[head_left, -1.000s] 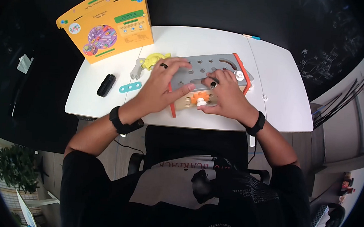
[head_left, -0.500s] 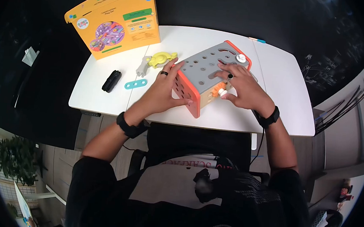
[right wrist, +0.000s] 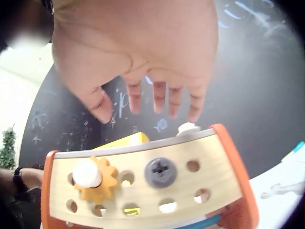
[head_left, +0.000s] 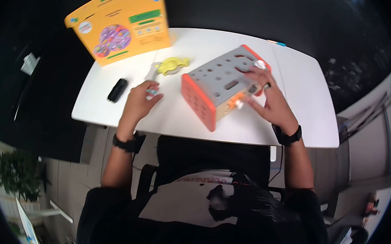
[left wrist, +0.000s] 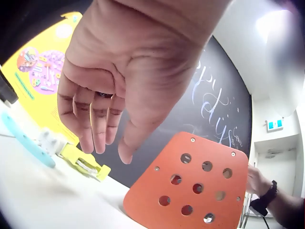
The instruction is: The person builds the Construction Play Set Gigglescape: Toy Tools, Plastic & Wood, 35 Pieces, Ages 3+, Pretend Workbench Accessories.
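Observation:
A toy toolbox with a grey holed top (head_left: 226, 72) and orange-red end panels (left wrist: 190, 176) stands at an angle on the table. On its wooden side (right wrist: 221, 164) are an orange gear (right wrist: 107, 183) with a white bolt (right wrist: 86, 172) and a grey bolt head (right wrist: 160, 172). My right hand (head_left: 274, 105) hovers over the toolbox's right part, fingers spread and holding nothing. My left hand (head_left: 139, 102) is away from the toolbox, above a light-blue strip (left wrist: 28, 140), fingers loosely bent with nothing in them. Beyond its fingertips lie a grey piece (head_left: 152, 73) and a yellow piece (head_left: 173, 66).
A yellow play-set box (head_left: 116, 26) stands at the back left of the white table (head_left: 303, 107). A black case (head_left: 118, 90) lies left of my left hand. A white knob (head_left: 259, 64) sits on the toolbox top, and a marker (head_left: 276, 43) lies at the far edge.
The toolbox has turned, bringing its left end panel toward me. My left hand has let go of that panel and moved left to the blue strip. My right hand has lifted its fingers off the top.

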Action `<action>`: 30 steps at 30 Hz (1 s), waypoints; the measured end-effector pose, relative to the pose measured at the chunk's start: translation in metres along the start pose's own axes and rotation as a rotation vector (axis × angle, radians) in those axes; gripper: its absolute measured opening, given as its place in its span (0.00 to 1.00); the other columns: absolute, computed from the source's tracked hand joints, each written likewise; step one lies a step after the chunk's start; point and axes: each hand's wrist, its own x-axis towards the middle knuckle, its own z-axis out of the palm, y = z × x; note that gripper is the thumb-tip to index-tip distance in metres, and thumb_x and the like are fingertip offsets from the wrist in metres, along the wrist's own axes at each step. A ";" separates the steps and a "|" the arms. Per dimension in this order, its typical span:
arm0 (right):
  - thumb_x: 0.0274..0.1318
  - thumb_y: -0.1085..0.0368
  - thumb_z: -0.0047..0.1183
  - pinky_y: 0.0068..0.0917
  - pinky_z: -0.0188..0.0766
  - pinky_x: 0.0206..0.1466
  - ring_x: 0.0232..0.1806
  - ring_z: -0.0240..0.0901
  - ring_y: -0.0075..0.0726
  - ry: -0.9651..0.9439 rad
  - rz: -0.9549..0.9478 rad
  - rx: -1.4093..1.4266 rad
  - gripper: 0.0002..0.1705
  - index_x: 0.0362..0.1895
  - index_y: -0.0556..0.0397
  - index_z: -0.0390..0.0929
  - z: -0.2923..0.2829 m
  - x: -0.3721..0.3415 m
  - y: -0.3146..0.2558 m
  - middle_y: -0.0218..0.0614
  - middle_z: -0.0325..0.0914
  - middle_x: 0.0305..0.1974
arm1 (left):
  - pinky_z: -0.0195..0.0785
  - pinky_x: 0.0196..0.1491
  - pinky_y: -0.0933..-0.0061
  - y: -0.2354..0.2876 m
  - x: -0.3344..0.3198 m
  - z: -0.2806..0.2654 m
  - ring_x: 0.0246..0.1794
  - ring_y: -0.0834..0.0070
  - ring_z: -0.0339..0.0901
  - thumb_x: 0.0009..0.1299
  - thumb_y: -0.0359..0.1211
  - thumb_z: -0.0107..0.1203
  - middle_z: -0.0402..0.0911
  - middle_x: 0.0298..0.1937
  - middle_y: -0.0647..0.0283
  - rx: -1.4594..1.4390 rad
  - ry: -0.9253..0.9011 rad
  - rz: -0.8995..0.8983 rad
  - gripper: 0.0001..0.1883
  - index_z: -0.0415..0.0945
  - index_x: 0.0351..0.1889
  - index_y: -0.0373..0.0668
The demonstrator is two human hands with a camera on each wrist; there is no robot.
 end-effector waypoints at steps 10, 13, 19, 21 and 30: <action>0.57 0.64 0.66 0.47 0.78 0.53 0.51 0.80 0.58 -0.092 0.520 -0.405 0.23 0.59 0.45 0.81 -0.042 -0.075 0.131 0.50 0.80 0.49 | 0.75 0.39 0.73 -0.009 -0.024 0.035 0.34 0.76 0.79 0.55 0.32 0.81 0.80 0.37 0.63 -0.082 -0.403 -0.315 0.36 0.76 0.62 0.44; 0.56 0.66 0.65 0.44 0.78 0.51 0.49 0.82 0.55 -0.077 0.499 -0.262 0.18 0.52 0.50 0.84 -0.019 -0.070 0.139 0.50 0.82 0.45 | 0.76 0.39 0.73 -0.006 -0.023 0.037 0.33 0.75 0.79 0.55 0.33 0.81 0.81 0.37 0.61 -0.059 -0.386 -0.311 0.37 0.76 0.62 0.42; 0.56 0.71 0.63 0.36 0.79 0.44 0.37 0.84 0.48 -0.101 0.532 -0.221 0.05 0.37 0.57 0.83 -0.018 -0.060 0.116 0.45 0.85 0.36 | 0.76 0.37 0.73 0.020 -0.030 0.018 0.30 0.77 0.80 0.59 0.34 0.79 0.86 0.36 0.61 0.007 -0.402 -0.221 0.27 0.80 0.54 0.37; 0.59 0.71 0.64 0.32 0.79 0.41 0.34 0.83 0.39 -0.098 0.410 -0.025 0.04 0.38 0.56 0.83 -0.033 -0.045 0.061 0.40 0.85 0.34 | 0.76 0.36 0.74 0.052 -0.031 -0.002 0.29 0.79 0.82 0.64 0.32 0.75 0.89 0.35 0.63 -0.010 -0.385 -0.172 0.18 0.82 0.48 0.37; 0.54 0.71 0.72 0.26 0.77 0.42 0.35 0.82 0.36 -0.150 -0.066 0.335 0.11 0.34 0.56 0.79 0.015 -0.023 -0.072 0.37 0.86 0.38 | 0.83 0.48 0.77 0.145 -0.047 0.013 0.44 0.78 0.88 0.67 0.18 0.68 0.90 0.46 0.58 -0.801 -0.510 0.051 0.20 0.83 0.58 0.36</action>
